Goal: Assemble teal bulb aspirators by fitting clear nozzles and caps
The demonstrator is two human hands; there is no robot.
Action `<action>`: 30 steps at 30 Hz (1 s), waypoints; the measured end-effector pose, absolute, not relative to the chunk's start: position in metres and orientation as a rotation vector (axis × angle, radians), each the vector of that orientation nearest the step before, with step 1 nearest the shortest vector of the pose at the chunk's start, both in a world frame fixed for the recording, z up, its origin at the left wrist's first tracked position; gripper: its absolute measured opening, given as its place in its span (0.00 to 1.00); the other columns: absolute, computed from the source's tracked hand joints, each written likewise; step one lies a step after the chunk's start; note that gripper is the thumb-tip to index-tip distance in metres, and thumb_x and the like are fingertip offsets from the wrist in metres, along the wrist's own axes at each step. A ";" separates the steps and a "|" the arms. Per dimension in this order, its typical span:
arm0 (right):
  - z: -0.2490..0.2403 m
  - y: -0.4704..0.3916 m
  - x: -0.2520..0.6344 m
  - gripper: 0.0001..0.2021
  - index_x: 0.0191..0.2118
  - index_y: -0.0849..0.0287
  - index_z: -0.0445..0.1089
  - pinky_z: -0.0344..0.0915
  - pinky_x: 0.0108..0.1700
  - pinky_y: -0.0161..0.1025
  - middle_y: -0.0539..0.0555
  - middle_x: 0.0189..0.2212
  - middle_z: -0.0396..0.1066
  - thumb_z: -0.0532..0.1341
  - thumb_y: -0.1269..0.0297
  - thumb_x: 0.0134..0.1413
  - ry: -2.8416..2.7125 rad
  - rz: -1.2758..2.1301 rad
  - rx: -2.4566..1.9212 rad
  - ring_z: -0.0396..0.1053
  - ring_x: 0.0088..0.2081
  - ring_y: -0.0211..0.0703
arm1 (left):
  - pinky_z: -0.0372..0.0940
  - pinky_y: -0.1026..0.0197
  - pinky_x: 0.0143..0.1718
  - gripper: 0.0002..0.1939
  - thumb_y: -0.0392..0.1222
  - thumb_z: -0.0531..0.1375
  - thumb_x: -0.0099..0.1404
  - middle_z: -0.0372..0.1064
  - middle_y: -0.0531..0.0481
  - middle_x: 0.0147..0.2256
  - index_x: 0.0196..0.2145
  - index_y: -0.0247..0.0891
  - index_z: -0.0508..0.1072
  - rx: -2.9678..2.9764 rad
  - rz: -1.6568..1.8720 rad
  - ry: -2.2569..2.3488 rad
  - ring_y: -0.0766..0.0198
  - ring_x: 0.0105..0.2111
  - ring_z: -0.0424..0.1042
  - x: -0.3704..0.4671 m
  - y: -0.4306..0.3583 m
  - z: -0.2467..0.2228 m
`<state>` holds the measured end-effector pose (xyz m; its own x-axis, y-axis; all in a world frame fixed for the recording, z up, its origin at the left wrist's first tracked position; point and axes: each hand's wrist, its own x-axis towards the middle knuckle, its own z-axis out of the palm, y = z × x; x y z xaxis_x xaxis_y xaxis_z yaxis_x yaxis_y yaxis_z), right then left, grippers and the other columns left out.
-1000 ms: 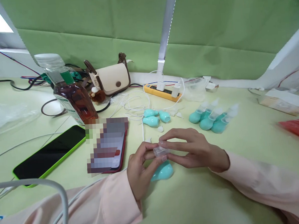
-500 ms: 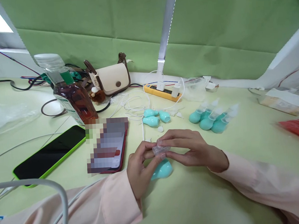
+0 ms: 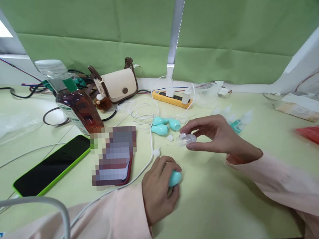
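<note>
My left hand (image 3: 161, 189) is closed around a turquoise rubber bulb (image 3: 175, 178) low on the table; the fingers hide part of it. Up and to the right, my right hand (image 3: 213, 134) pinches a small clear plastic piece (image 3: 186, 139) between thumb and fingers, apart from the bulb. Three more turquoise bulbs (image 3: 160, 129) lie loose beyond my hands. Near them are a small white disc (image 3: 170, 137) and a little white cap-like part (image 3: 156, 152). Several bulbs with clear tips (image 3: 238, 124) stand behind my right hand, which partly covers them.
Left of my hands lie a phone with a red case (image 3: 130, 171) and a green-edged phone (image 3: 55, 166). Behind are a bottle of dark liquid (image 3: 78, 109), a cream handbag (image 3: 120, 85) and a yellow power strip (image 3: 160, 96). A red packet (image 3: 315, 136) lies at right; a white cable (image 3: 141, 174) crosses the table.
My hands have separated. The left has come down onto the turquoise bulb and grasped it. The right has moved up and right, carrying the clear plastic piece alone.
</note>
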<state>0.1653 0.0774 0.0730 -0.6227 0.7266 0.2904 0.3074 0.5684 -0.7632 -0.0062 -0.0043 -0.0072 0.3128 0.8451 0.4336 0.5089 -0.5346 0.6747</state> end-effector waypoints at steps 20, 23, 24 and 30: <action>0.081 0.062 0.157 0.08 0.31 0.60 0.60 0.61 0.39 0.36 0.50 0.30 0.65 0.61 0.68 0.44 -2.123 1.568 -0.760 0.65 0.35 0.36 | 0.56 0.63 0.30 0.11 0.42 0.62 0.47 0.59 0.53 0.25 0.30 0.37 0.68 1.791 1.090 1.230 0.65 0.27 0.60 -0.010 0.000 0.004; 0.085 0.060 0.156 0.12 0.44 0.56 0.57 0.61 0.41 0.39 0.51 0.31 0.67 0.54 0.69 0.52 -2.099 1.677 -0.729 0.65 0.37 0.37 | 0.57 0.62 0.32 0.09 0.41 0.57 0.52 0.55 0.52 0.28 0.34 0.39 0.68 1.797 1.079 1.231 0.63 0.31 0.59 -0.009 0.001 0.006; 0.085 0.059 0.156 0.14 0.47 0.55 0.56 0.60 0.43 0.40 0.51 0.32 0.67 0.53 0.69 0.53 -2.105 1.676 -0.719 0.65 0.38 0.37 | 0.56 0.62 0.32 0.08 0.41 0.56 0.53 0.54 0.52 0.28 0.33 0.39 0.67 1.792 1.083 1.235 0.64 0.30 0.59 -0.009 0.001 0.006; 0.076 0.059 0.151 0.09 0.41 0.56 0.59 0.61 0.41 0.38 0.51 0.33 0.67 0.55 0.70 0.52 -2.016 1.686 -0.647 0.65 0.38 0.36 | 0.55 0.64 0.28 0.00 0.34 0.52 0.51 0.57 0.53 0.25 0.24 0.36 0.62 1.754 1.099 1.204 0.67 0.25 0.58 -0.009 0.001 0.003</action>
